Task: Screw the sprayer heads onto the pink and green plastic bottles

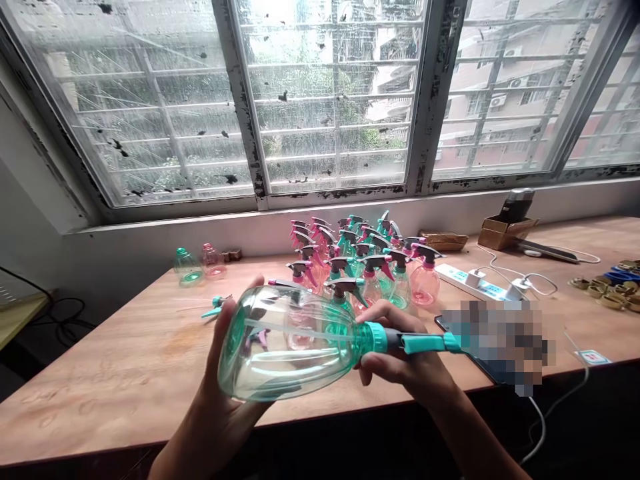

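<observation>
A clear green spray bottle [295,360] lies sideways in the air in front of me, its base to the left and its teal and grey trigger head [430,343] to the right. My left hand [225,393] is wrapped round the base end. At the neck, my right hand [400,363] has its fingers closed about the teal collar [376,337]. A thin tube shows inside the bottle, running from the neck. Behind it on the table stands a cluster of pink and green spray bottles [373,287] with trigger heads fitted.
Two headless bottles, one green [189,268] and one pink [213,261], stand at the back left. A loose teal trigger head [216,307] lies nearby. To the right are a power strip [470,283], a cardboard box [505,233], sandals [613,290] and a blurred patch over a dark device.
</observation>
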A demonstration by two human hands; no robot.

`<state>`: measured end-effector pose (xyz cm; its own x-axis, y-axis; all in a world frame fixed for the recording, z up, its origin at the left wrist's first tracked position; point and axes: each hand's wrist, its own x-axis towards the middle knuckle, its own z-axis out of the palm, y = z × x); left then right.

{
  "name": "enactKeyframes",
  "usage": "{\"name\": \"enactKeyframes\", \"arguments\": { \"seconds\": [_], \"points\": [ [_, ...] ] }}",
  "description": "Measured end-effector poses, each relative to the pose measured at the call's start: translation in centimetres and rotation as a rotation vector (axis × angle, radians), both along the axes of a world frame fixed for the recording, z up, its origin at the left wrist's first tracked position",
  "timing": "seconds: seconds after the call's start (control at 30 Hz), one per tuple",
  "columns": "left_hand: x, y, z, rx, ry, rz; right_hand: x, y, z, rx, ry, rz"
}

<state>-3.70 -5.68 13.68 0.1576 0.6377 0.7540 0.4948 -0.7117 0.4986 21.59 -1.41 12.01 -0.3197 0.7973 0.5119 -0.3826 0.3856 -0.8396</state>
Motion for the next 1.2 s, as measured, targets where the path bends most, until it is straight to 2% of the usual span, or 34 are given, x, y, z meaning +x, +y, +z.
{"name": "enactKeyframes", "arguments": {
  "seconds": [0.1, 0.27, 0.37, 0.57, 0.77, 1.03, 1.2],
  "points": [
    [-0.2, -0.1, 0.0, -0.083, -0.017, -0.072, 0.1, -0.1, 0.0, -0.011, 0.02, 0.003],
    [-0.3, -0.3, 0.8, -0.088, -0.027, -0.03, 0.3, -0.4, 0.5, -0.031, -0.028, -0.074],
    [-0.2, -0.2, 0.8, -0.072, 0.015, -0.01, 0.4, -0.1, 0.4, -0.001, 0.009, -0.041],
    [-0.3, 0.1, 0.3, -0.038, 0.059, -0.066, 0.3, 0.0, 0.3, 0.013, 0.018, -0.02],
    [-0.4, -0.3, 0.9, -0.09, 0.08, 0.001, 0.3, -0.3, 0.5, -0.022, -0.01, -0.059],
    [-0.5, 0.3, 0.6, 0.028, 0.05, -0.059, 0.3, 0.2, 0.1, -0.026, 0.063, 0.024],
    [-1.3, -0.1, 0.9, 0.002, 0.105, -0.046, 0.5, 0.0, 0.5, 0.014, 0.05, -0.003]
  ]
}}
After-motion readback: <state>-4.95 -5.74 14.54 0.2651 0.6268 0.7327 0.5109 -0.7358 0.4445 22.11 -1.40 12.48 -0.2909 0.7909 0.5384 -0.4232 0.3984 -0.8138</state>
